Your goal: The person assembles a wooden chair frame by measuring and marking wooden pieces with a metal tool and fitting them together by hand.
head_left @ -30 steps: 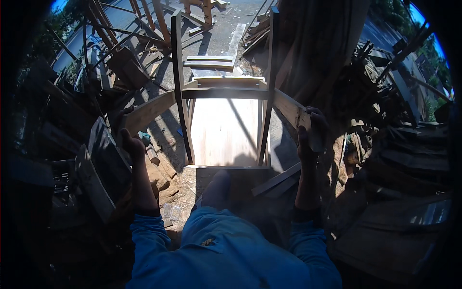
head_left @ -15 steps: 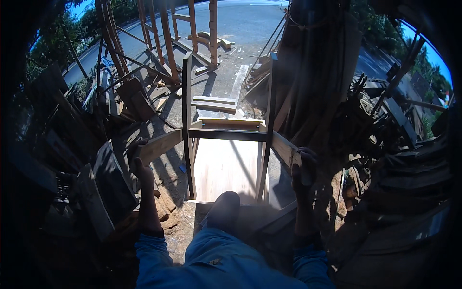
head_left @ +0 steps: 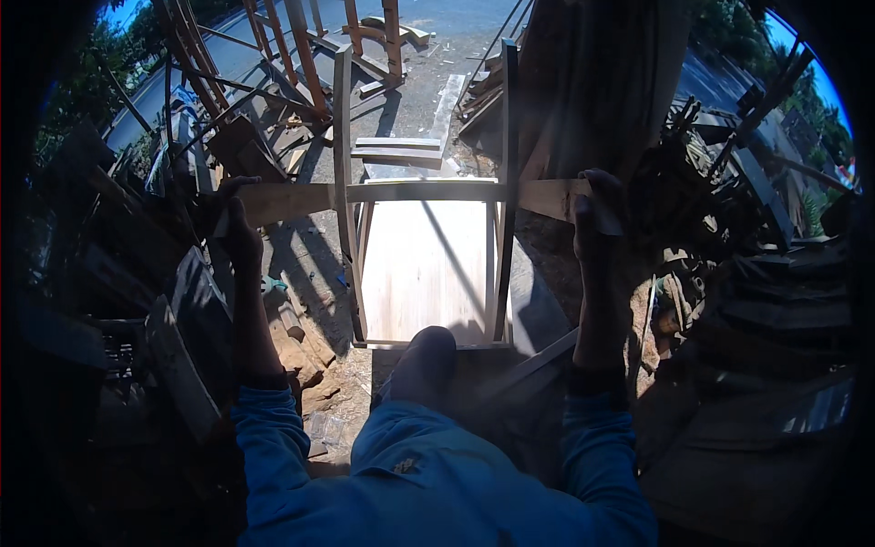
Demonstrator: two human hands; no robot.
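In front of me stands a wooden chair frame with a pale, sunlit seat panel (head_left: pixel 424 264). Two tall posts, the left post (head_left: pixel 343 118) and the right post (head_left: pixel 509 118), are joined by a dark crossbar (head_left: pixel 424 192). A flat board like an armrest (head_left: pixel 290 202) sticks out from the left post, and my left hand (head_left: pixel 239 219) is closed around its outer end. On the other side, my right hand (head_left: pixel 594 208) grips the matching board (head_left: pixel 545 198). My knee (head_left: pixel 430 351) is at the seat's near edge; I cannot tell whether it touches.
Loose planks (head_left: pixel 397 149) lie on the ground beyond the chair. Upright brown wooden frames (head_left: pixel 305 55) stand at the far left near the road. Stacked boards (head_left: pixel 196 319) lean on the left, and dark piled timber (head_left: pixel 756 337) fills the right side.
Both hands have moved outward and farther up the view, still holding the boards. The boards now stretch more sideways, and the chair's crossbar appears higher, covering the rail behind it.
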